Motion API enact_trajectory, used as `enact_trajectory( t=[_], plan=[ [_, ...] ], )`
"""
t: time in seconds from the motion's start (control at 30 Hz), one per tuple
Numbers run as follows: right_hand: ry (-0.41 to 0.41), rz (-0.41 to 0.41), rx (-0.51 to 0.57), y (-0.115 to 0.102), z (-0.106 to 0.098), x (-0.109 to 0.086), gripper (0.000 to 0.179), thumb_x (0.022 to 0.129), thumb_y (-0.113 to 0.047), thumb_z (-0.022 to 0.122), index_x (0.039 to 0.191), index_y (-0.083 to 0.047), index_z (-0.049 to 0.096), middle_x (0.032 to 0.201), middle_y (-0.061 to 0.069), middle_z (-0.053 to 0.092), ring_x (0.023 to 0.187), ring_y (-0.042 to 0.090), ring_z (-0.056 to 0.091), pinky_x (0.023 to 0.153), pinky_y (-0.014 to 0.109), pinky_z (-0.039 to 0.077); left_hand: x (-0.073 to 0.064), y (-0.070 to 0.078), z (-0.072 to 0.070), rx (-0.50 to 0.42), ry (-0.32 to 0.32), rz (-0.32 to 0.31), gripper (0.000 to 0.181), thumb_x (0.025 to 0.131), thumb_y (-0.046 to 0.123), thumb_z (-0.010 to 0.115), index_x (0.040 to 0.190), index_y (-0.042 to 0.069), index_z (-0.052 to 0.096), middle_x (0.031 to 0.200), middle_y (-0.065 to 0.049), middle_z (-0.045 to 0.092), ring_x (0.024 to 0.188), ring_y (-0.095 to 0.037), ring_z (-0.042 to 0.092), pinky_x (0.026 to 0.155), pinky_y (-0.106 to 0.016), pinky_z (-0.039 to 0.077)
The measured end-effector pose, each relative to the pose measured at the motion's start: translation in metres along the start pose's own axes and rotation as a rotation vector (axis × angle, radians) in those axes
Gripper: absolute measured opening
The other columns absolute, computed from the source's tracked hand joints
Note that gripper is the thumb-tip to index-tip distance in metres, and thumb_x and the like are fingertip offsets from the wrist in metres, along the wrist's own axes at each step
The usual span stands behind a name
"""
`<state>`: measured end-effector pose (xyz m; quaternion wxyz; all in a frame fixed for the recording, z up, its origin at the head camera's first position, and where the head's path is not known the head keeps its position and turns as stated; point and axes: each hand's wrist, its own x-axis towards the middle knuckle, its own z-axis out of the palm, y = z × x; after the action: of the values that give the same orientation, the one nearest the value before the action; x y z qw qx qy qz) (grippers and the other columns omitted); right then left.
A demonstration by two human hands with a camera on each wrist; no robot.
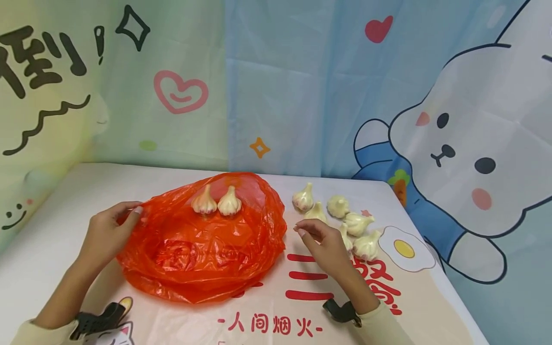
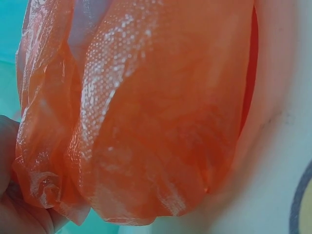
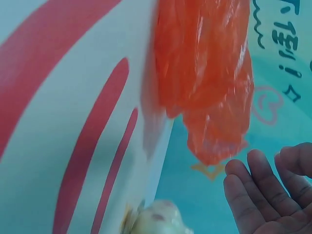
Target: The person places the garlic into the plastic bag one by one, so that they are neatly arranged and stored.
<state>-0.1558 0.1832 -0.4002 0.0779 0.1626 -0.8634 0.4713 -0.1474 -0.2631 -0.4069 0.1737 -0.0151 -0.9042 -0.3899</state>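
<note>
A red plastic bag (image 1: 202,258) lies spread on the table with its mouth facing up. My left hand (image 1: 108,230) pinches the bag's left rim between thumb and fingers; in the left wrist view the thin plastic (image 2: 161,122) hides much of that grip. Two garlic bulbs (image 1: 204,201) rest side by side at the far part of the bag. Just right of the bag, my right hand (image 1: 321,244) hovers with loosely bent fingers (image 3: 265,180) and nothing between them. Several more garlic bulbs (image 1: 358,223) lie behind and beside that hand, which partly covers some.
The white table (image 1: 60,220) carries a printed cloth with red lettering (image 1: 308,275) and a fried-egg picture (image 1: 405,248). A cartoon backdrop (image 1: 276,96) hangs behind the table's far edge. Dark straps (image 1: 101,320) circle both wrists.
</note>
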Motion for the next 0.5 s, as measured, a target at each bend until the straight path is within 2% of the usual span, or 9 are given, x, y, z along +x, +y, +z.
enact_trajectory(
  t=[0.03, 0.13, 0.2, 0.27, 0.37, 0.5],
  plan=[
    [0.014, 0.016, -0.001, 0.002, -0.003, -0.001, 0.017, 0.095, -0.013, 0.064, 0.111, -0.01, 0.068, 0.105, -0.002, 0.069, 0.101, 0.015, 0.065, 0.09, 0.031, 0.053, 0.0, 0.0, 0.0, -0.005, 0.0, 0.002, 0.035, 0.101, 0.025, 0.053, 0.118, -0.003, 0.064, 0.105, -0.023, 0.067, 0.091, -0.036, 0.062, 0.068, -0.002, 0.043],
    [0.061, 0.061, -0.006, 0.007, -0.016, -0.004, 0.018, 0.095, -0.012, 0.065, 0.112, -0.009, 0.068, 0.108, 0.001, 0.069, 0.101, 0.017, 0.064, 0.088, 0.024, 0.052, 0.001, 0.0, 0.002, -0.014, -0.006, 0.006, 0.035, 0.101, 0.025, 0.053, 0.118, -0.003, 0.064, 0.104, -0.023, 0.068, 0.089, -0.035, 0.063, 0.067, -0.002, 0.042],
    [0.088, 0.086, -0.013, 0.011, -0.024, -0.006, 0.02, 0.095, -0.013, 0.064, 0.113, -0.007, 0.067, 0.109, 0.004, 0.068, 0.101, 0.019, 0.063, 0.085, 0.02, 0.052, 0.001, 0.001, 0.003, -0.011, -0.01, 0.004, 0.035, 0.101, 0.025, 0.053, 0.118, -0.003, 0.064, 0.104, -0.022, 0.068, 0.089, -0.035, 0.063, 0.07, -0.01, 0.051],
    [0.109, 0.099, -0.031, 0.015, -0.031, -0.007, 0.022, 0.095, -0.015, 0.064, 0.115, -0.006, 0.066, 0.11, 0.004, 0.067, 0.101, 0.02, 0.063, 0.082, 0.017, 0.052, 0.001, 0.001, 0.003, -0.008, -0.017, -0.002, 0.035, 0.101, 0.025, 0.052, 0.119, -0.002, 0.064, 0.105, -0.022, 0.067, 0.091, -0.035, 0.063, 0.073, -0.026, 0.057],
    [0.148, 0.096, -0.065, 0.023, -0.04, -0.01, 0.023, 0.096, -0.02, 0.063, 0.115, -0.007, 0.065, 0.111, 0.004, 0.067, 0.101, 0.02, 0.063, 0.082, 0.013, 0.05, 0.0, 0.002, 0.002, -0.002, -0.022, -0.003, 0.035, 0.101, 0.025, 0.051, 0.119, -0.003, 0.063, 0.108, -0.023, 0.067, 0.093, -0.037, 0.063, 0.077, -0.048, 0.055],
    [0.206, 0.05, -0.072, 0.041, -0.048, -0.016, 0.022, 0.095, -0.022, 0.065, 0.114, -0.009, 0.067, 0.109, 0.005, 0.068, 0.101, 0.018, 0.064, 0.083, 0.012, 0.049, -0.001, 0.002, 0.001, 0.004, -0.019, 0.001, 0.034, 0.102, 0.024, 0.051, 0.118, -0.003, 0.063, 0.108, -0.024, 0.067, 0.095, -0.038, 0.062, 0.079, -0.053, 0.052]
  ],
)
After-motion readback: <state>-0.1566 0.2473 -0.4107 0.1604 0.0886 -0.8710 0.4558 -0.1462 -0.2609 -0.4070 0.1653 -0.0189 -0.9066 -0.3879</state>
